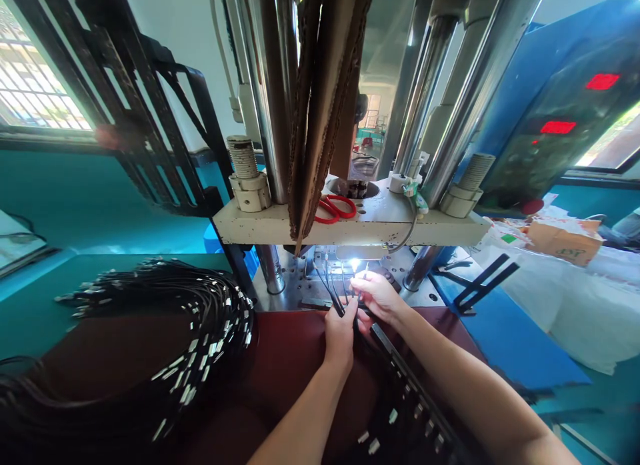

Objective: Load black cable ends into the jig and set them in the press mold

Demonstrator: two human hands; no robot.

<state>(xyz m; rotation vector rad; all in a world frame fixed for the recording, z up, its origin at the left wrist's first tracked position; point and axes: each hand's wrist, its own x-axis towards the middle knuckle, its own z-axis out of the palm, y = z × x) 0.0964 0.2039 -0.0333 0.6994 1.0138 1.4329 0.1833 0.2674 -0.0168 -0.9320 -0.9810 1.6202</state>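
Note:
My left hand (341, 325) is closed around several thin black cables (334, 293) in front of the machine, their ends fanning upward. Just to its right, my right hand (376, 293) pinches one thin cable end near a bright light (355, 262). Both hands are close together, at the front edge of the metal machine bed (295, 293). Below them, more black cables with pale connectors (393, 416) lie beside a long black bar (420, 391).
A large coil of black cables (220, 318) lies at the left on the dark red table (280, 358). Red-handled scissors (336, 209) and cardboard (325, 105) rest on the machine's white plate (270, 231). Metal columns stand on both sides. A blue board (530, 338) is at right.

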